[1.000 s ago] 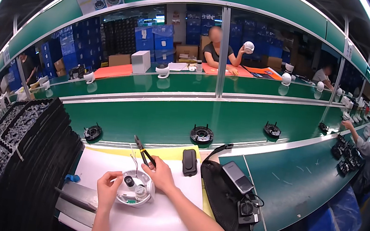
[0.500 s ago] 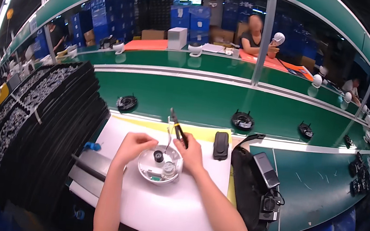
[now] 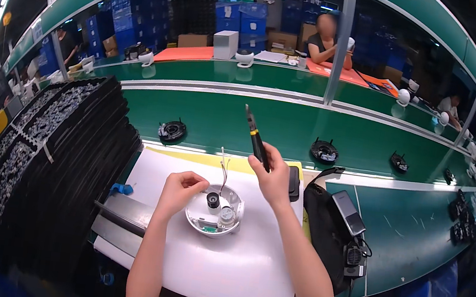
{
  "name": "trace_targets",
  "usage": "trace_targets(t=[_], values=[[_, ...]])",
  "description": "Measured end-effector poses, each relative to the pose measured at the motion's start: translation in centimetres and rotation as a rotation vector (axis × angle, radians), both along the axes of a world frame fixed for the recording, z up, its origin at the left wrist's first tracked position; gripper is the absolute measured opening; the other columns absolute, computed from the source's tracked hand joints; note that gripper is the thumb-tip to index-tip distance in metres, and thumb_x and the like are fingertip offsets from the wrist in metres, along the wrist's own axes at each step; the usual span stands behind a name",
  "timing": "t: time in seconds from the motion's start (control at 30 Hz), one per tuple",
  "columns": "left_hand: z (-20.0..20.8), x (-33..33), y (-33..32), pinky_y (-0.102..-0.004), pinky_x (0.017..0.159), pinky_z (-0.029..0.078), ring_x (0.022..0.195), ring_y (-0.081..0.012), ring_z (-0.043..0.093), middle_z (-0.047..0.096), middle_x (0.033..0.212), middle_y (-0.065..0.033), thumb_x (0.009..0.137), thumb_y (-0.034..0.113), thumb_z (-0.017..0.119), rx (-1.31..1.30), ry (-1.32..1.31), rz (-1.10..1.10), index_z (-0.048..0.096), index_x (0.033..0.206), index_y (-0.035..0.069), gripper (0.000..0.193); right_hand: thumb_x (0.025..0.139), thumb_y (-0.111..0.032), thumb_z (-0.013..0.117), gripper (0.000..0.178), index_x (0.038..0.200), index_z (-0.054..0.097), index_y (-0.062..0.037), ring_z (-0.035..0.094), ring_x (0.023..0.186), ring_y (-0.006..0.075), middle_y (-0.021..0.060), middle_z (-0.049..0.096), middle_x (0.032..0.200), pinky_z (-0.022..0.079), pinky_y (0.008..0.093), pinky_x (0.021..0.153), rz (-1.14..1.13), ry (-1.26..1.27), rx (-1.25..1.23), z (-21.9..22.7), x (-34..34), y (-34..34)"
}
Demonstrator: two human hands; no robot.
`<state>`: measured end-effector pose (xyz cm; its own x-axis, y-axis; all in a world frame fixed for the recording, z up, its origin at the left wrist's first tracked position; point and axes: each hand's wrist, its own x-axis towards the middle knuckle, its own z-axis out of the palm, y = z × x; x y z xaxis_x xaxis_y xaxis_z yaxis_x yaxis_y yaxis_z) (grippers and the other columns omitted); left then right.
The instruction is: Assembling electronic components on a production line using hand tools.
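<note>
A white round camera housing (image 3: 195,222) lies open on the white sheet (image 3: 221,275), with a black lens barrel (image 3: 213,200) and a small green board (image 3: 209,229) inside. Thin wires (image 3: 225,174) stand up from its far side. My left hand (image 3: 180,191) has thumb and fingers pinched at the housing's upper left rim. My right hand (image 3: 273,174) is wrapped round black-handled cutting pliers (image 3: 257,145) with a yellow band. Their tips point away over the green belt, apart from the wires.
A tall stack of black trays (image 3: 71,156) stands at the left, beside metal bars (image 3: 127,213). Round black parts (image 3: 324,152) lie along the green belt (image 3: 241,122). A grey device (image 3: 348,211) and black cloth (image 3: 319,225) are at the right. Another person (image 3: 325,46) sits across.
The pliers have moved up and away from the wires with my right hand, to the right. My left hand stays at the housing's rim. The view has shifted slightly.
</note>
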<state>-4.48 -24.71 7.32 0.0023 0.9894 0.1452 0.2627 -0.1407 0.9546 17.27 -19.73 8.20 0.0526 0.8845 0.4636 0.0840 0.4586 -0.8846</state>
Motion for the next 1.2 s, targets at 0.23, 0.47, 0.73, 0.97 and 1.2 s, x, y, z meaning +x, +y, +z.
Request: trace_targets(t=[0.23, 0.47, 0.73, 0.97, 1.2], values=[[-1.3, 0.4, 0.2, -0.0216, 0.067, 0.049, 0.070, -0.0100, 0.062, 0.066, 0.074, -0.0073, 0.078, 0.005, 0.066, 0.134, -0.059, 0.081, 0.066, 0.082, -0.005, 0.010, 0.090, -0.025, 0.053, 0.032, 0.105, 0.050, 0.0026, 0.059, 0.076, 0.0127, 0.0081, 0.058, 0.086, 0.047, 0.0231, 0.067, 0.238, 0.524, -0.139, -1.6, -1.6, -1.1], [-0.3, 0.3, -0.5, -0.0217, 0.066, 0.048, 0.070, -0.0102, 0.061, 0.066, 0.075, -0.0066, 0.077, 0.006, 0.067, 0.049, -0.017, 0.053, 0.066, 0.082, -0.004, 0.011, 0.093, -0.034, 0.043, 0.039, 0.112, 0.047, -0.0002, 0.062, 0.084, 0.0207, 0.0131, 0.058, 0.094, 0.049, 0.0297, 0.075, 0.146, 0.657, -0.415, -7.2, -3.7, -2.4], [0.0, -0.1, -0.7, -0.0224, 0.067, 0.048, 0.071, -0.0113, 0.061, 0.065, 0.076, -0.0060, 0.073, 0.006, 0.072, 0.017, -0.007, -0.005, 0.064, 0.082, -0.001, 0.014, 0.093, -0.031, 0.047, 0.034, 0.103, 0.049, 0.0011, 0.061, 0.079, 0.0181, 0.0126, 0.057, 0.089, 0.049, 0.0275, 0.070, 0.125, 0.647, -0.403, -7.3, -4.4, -2.3], [-0.6, -0.1, -0.6, -0.0212, 0.064, 0.048, 0.068, -0.0097, 0.059, 0.064, 0.074, -0.0067, 0.071, 0.006, 0.074, 0.014, 0.014, 0.039, 0.063, 0.079, -0.002, 0.015, 0.093, -0.032, 0.046, 0.035, 0.102, 0.049, 0.0016, 0.061, 0.079, 0.0177, 0.0123, 0.058, 0.088, 0.049, 0.0275, 0.070, 0.123, 0.628, -0.399, -7.4, -4.2, -2.3], [0.1, -0.2, -1.0, -0.0184, 0.061, 0.046, 0.066, -0.0077, 0.058, 0.064, 0.072, -0.0055, 0.073, 0.003, 0.072, -0.004, 0.018, 0.063, 0.062, 0.077, -0.002, 0.012, 0.093, -0.032, 0.046, 0.035, 0.101, 0.049, 0.0016, 0.061, 0.078, 0.0175, 0.0121, 0.058, 0.088, 0.048, 0.0273, 0.070, 0.108, 0.607, -0.401, -7.0, -4.2, -2.5]])
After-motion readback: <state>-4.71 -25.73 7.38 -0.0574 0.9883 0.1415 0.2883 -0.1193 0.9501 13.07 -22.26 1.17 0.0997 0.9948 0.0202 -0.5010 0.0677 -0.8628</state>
